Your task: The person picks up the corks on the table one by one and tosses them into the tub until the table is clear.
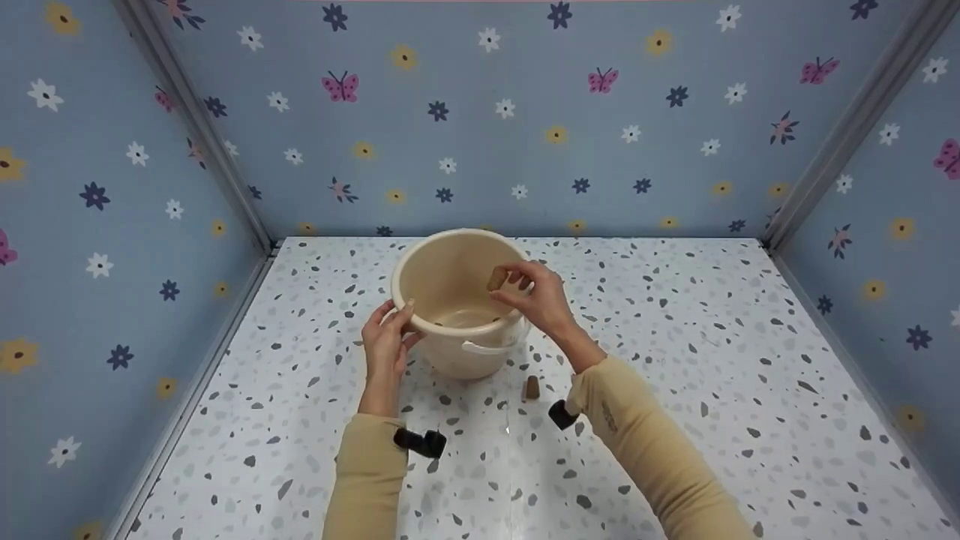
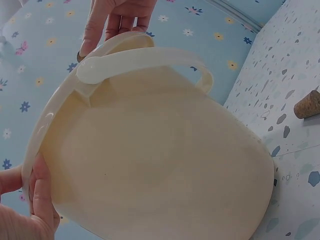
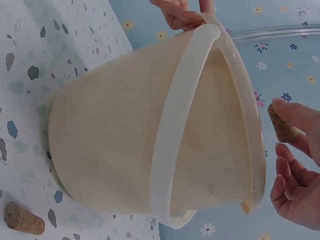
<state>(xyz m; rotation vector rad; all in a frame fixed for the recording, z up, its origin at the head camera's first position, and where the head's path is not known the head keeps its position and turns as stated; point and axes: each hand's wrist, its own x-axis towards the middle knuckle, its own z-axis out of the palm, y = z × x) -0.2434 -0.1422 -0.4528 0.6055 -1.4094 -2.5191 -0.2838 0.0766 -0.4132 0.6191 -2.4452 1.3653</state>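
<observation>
A cream plastic bucket [image 1: 459, 352] stands upright on the speckled table, its white handle [image 3: 172, 120] hanging down against the side. My left hand [image 1: 386, 337] grips the rim at the near left, thumb on the rim and fingers beneath it outside. Over the right part of the bucket's mouth, my right hand [image 1: 536, 294] pinches a brown cork [image 3: 283, 124] between thumb and fingers. Small brown bits show low inside the bucket, too little visible to name. A second cork [image 1: 532, 387] lies on the table, just right of the bucket's base.
The white speckled tabletop [image 1: 675, 360] runs around the bucket, with a seam [image 1: 510, 465] toward the front. Blue flowered walls [image 1: 480, 112] enclose it at the back and both sides. Black wrist cameras [image 1: 421, 442] sit on both sleeves.
</observation>
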